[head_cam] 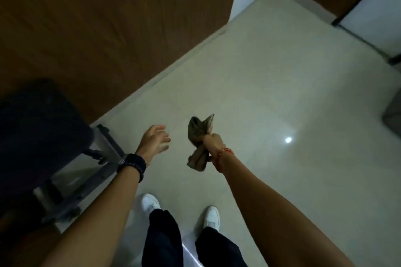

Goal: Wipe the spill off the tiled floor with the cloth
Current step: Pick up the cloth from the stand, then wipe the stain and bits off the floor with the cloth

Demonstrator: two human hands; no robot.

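Right hand [211,140]: fist closed around the bunched cloth [198,143].
Left hand [155,140]: beside the cloth, fingers [166,136] spread, empty.
Tip: crouch, flatten the cloth, press it onto the tiled floor [271,93].

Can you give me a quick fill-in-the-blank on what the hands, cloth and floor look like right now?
1. The brownish cloth is bunched in the ____ hand.
2. The left hand, with a dark watch on its wrist, is open and holds ____.
3. The cloth is held above the tiled floor, not ____ it.
4. The person stands in ____ shoes.

Missing words: right; nothing; touching; white
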